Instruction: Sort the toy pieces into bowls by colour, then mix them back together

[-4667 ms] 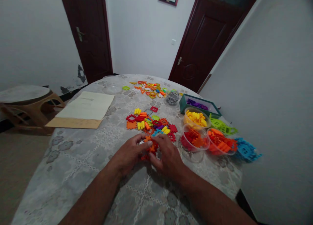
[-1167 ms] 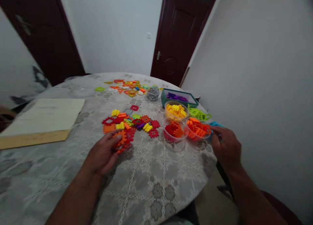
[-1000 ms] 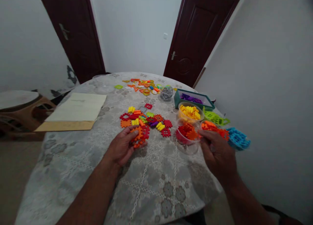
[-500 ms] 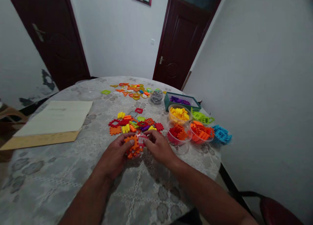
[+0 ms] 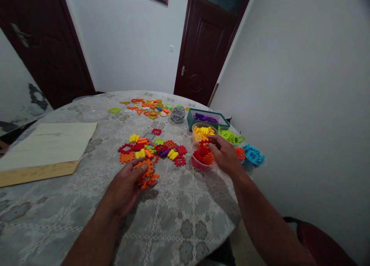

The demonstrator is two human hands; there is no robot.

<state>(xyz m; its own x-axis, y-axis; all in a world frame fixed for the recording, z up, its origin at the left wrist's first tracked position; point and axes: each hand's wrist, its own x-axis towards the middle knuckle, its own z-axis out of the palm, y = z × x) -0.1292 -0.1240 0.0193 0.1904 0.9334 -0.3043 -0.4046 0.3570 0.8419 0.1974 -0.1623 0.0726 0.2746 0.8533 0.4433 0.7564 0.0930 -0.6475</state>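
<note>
My left hand (image 5: 124, 183) rests on the table, its fingers curled round an orange block assembly (image 5: 147, 174) of joined toothed squares. My right hand (image 5: 226, 155) reaches over the clear bowl of red and orange pieces (image 5: 201, 158) and pinches a red toothed piece (image 5: 204, 143) between thumb and fingers just above it. A loose pile of red, orange, yellow and purple pieces (image 5: 150, 147) lies just beyond my left hand.
A bowl of yellow pieces (image 5: 202, 131), a teal box with purple pieces (image 5: 206, 117), green pieces (image 5: 229, 136) and blue pieces (image 5: 253, 155) sit at the right edge. Farther back lie more scattered pieces (image 5: 147, 106) and a grey bowl (image 5: 177, 114). A paper on a board (image 5: 43, 146) lies left.
My right hand left the orange assembly and moved right to the red bowl, where it now pinches a red piece. My left hand keeps hold of the assembly.
</note>
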